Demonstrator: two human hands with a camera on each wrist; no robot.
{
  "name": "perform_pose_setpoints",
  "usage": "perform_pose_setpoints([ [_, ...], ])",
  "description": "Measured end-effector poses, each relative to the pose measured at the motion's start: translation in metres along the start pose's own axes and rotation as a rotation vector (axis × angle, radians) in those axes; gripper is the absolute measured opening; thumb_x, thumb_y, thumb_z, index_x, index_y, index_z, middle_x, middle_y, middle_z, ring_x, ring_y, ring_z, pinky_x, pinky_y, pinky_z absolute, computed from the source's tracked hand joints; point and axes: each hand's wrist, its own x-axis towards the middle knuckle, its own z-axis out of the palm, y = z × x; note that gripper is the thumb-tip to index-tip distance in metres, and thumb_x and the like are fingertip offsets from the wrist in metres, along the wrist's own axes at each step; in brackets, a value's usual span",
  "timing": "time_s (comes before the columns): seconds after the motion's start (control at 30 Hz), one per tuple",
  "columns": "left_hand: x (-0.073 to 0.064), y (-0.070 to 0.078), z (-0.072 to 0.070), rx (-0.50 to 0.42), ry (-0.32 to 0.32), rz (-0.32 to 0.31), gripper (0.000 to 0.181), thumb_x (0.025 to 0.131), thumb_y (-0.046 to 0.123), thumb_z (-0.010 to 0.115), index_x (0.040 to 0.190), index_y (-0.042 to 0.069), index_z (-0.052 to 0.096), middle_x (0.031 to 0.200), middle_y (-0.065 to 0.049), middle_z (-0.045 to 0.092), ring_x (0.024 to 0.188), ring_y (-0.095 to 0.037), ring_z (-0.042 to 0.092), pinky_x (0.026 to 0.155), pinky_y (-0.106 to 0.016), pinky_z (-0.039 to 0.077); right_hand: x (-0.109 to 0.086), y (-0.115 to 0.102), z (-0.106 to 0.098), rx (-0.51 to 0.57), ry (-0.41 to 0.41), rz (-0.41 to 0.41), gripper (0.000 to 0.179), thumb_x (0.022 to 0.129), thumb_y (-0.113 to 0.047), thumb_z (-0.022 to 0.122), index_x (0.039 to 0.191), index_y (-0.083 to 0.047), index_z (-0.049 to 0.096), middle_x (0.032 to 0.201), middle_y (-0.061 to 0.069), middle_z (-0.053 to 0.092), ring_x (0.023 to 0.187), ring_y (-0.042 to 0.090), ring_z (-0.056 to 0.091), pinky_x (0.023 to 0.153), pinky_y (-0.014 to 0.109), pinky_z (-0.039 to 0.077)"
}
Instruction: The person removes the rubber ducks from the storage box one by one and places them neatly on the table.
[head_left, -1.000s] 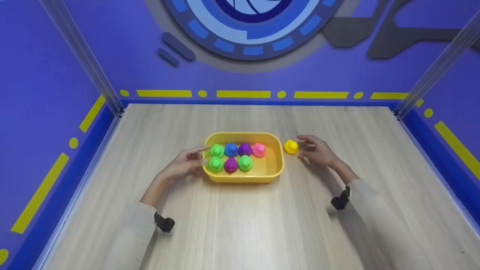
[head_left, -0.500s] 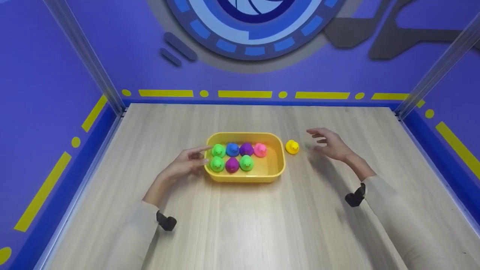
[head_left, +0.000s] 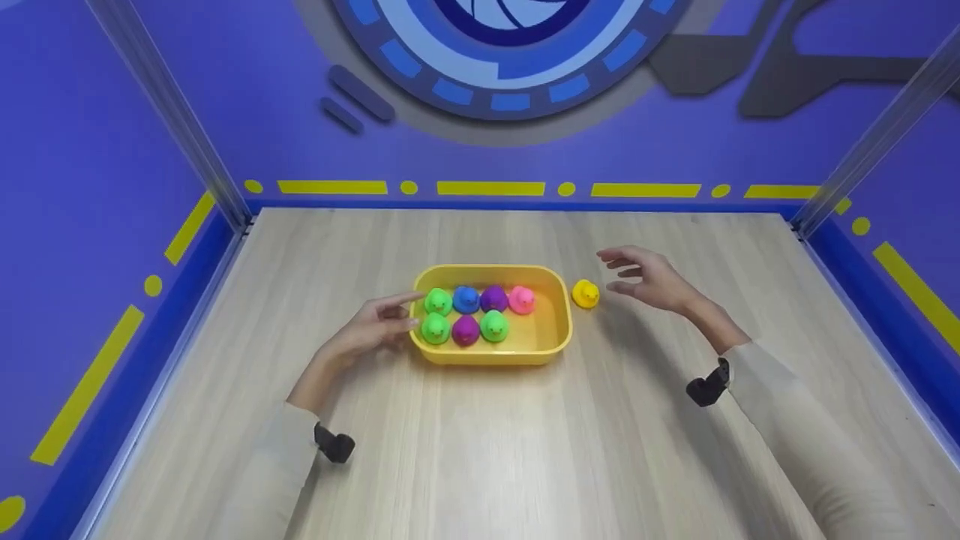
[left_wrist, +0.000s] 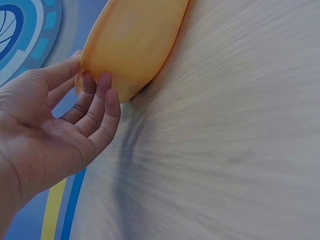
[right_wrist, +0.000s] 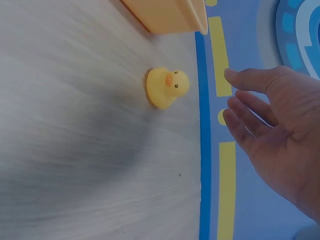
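Note:
My left hand (head_left: 367,327) holds the left end of a yellow plastic tub (head_left: 499,358), thumb and fingers at its rim. The left wrist view shows the fingers of that hand (left_wrist: 55,120) against the outer wall of the tub (left_wrist: 135,40). Inside, toy ducks stand in two rows: several green ones (head_left: 495,327), a blue one (head_left: 466,299), two purple ones (head_left: 466,331) and a pink one (head_left: 522,300). A yellow rubber duck (head_left: 586,294) sits on the table just right of the tub. My right hand (head_left: 654,281) hovers beside this duck (right_wrist: 167,87), fingers loosely bent, holding nothing.
The wooden table (head_left: 480,450) is enclosed by a blue back wall (head_left: 480,165) and blue side walls with yellow stripes. Metal posts (head_left: 172,112) stand at the back corners.
A second ago my right hand was low, right beside the yellow duck. It drew back to the right, then came slightly left again. The duck and my left hand stay put.

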Motion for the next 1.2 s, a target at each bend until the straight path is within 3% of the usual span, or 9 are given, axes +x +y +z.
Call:
perform_pose_setpoints([
  [0.67,0.001,-0.004,0.008,-0.018,0.020,-0.008,0.055,0.099,0.009,0.065,0.152,0.014,0.049,0.103,-0.003,0.058,0.087,-0.022,0.059,0.076,-0.032,0.057,0.022,-0.028,0.016,0.052,-0.089,-0.044,0.042,0.097,-0.001,0.067,0.138,0.003,0.058,0.133,0.024,0.063,0.123,0.043,0.062,0.107,0.055,0.051],
  [1.0,-0.008,-0.003,0.002,0.007,0.023,-0.024,0.057,0.100,0.013,0.065,0.153,0.012,0.047,0.101,-0.001,0.058,0.083,-0.018,0.059,0.070,-0.027,0.057,0.030,-0.043,0.029,0.092,-0.149,-0.058,0.041,0.098,-0.003,0.066,0.138,0.003,0.058,0.132,0.024,0.064,0.122,0.040,0.063,0.108,0.053,0.051],
  [1.2,-0.005,-0.002,0.003,0.007,0.032,-0.027,0.056,0.100,0.012,0.065,0.153,0.014,0.048,0.102,-0.001,0.059,0.083,-0.019,0.060,0.071,-0.027,0.056,0.031,-0.044,0.031,0.120,-0.143,-0.053,0.041,0.098,-0.001,0.065,0.138,0.005,0.057,0.133,0.026,0.063,0.123,0.042,0.061,0.108,0.055,0.050],
])
